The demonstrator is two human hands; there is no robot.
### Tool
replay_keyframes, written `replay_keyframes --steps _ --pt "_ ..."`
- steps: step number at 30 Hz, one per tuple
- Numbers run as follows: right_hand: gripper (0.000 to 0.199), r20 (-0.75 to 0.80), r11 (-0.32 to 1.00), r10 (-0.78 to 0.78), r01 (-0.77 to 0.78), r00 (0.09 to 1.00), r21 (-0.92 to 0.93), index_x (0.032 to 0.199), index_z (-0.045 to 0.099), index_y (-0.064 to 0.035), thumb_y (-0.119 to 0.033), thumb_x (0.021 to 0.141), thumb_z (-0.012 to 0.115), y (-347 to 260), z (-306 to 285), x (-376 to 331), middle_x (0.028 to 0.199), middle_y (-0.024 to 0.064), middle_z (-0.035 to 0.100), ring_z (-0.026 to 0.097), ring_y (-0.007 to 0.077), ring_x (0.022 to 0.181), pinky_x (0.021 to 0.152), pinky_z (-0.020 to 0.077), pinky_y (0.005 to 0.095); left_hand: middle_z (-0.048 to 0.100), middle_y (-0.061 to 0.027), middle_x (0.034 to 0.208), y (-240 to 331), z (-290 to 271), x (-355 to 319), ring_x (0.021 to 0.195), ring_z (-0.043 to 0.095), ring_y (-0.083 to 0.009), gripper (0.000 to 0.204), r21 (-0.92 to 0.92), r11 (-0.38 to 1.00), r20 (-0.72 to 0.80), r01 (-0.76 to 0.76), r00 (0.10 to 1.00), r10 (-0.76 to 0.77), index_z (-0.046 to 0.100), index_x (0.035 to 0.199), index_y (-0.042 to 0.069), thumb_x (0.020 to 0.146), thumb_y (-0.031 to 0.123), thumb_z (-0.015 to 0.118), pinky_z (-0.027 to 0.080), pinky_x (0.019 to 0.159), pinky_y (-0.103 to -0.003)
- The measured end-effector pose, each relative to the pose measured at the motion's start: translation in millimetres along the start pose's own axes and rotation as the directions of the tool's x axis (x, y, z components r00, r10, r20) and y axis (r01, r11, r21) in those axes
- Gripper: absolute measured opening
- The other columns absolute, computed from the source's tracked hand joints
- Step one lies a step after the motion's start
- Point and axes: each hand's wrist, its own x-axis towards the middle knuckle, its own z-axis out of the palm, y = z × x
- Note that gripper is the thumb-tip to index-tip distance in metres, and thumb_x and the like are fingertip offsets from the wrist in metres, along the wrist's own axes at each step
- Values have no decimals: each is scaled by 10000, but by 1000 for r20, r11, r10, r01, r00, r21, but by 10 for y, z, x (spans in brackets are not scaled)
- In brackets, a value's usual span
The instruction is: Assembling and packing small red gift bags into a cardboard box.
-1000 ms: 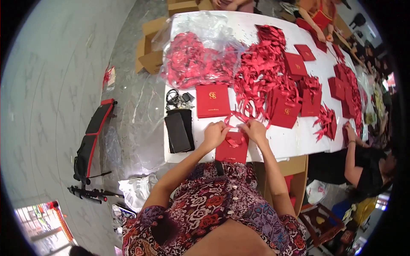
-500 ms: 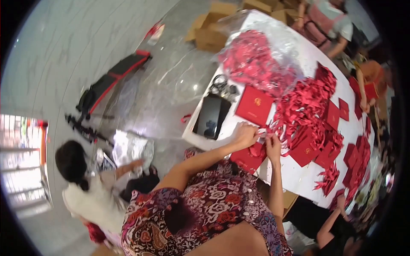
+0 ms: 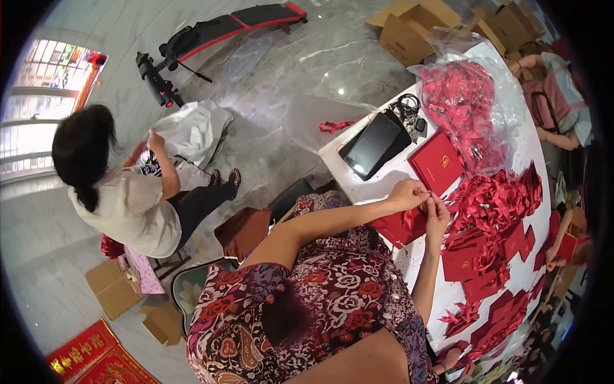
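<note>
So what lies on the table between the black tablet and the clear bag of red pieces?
In the head view, a flat red box lies between the black tablet and the clear bag, with a bundle of black cables toward the far end.

Your white table (image 3: 384, 168) carries a black tablet (image 3: 375, 144), red folders (image 3: 437, 162), ribbon heaps (image 3: 489, 208) and a clear bag (image 3: 470, 102).

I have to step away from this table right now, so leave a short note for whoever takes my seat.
Left hand and right hand meet at the table edge, fingers pinched over a red envelope lying under them; what the fingertips pinch is too small to tell.
Another flat red envelope lies beyond, beside a dark tablet.
Loose red ribbons are heaped to the right, more in a clear bag.
Done: red envelopes spread along the table.
Left: the ribbon heaps.
</note>
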Motion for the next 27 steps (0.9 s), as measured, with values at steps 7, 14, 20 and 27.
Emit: replay_keyframes --steps 7,14,20,27 --pt "321 -8 989 122 -121 992 88 1245 637 -7 -213 1011 558 -177 -84 -87 1091 35 690 632 78 851 733 540 240 725 -80 825 86 192 -20 783 666 -135 229 -135 976 74 171 984 -162 745 935 -13 845 196 713 520 744 -281" --pt "289 49 926 208 -212 977 313 1218 656 -42 -219 1016 550 -258 -131 -80 1001 -7 676 582 48 795 714 475 205 718 -72 806 207 96 123 746 652 -114 221 -119 976 216 180 965 -151 749 896 -24 837 189 737 514 697 -264" --pt "218 -179 925 -73 133 981 356 1116 629 -50 -218 1031 518 -295 -322 -175 1005 24 647 603 121 891 822 473 267 703 -61 817 194 349 61 737 636 -110 308 -127 984 202 -128 968 152 714 926 -10 802 261 791 502 668 -271" --pt "238 -369 804 92 150 925 575 1187 586 -9 -154 1015 510 -117 -839 -231 1121 110 629 627 223 983 897 528 389 600 -225 1239 335 -154 -36 1162 583 -358 778 270 784 541 -559 761 357 509 1315 13 695 372 814 471 973 -424"
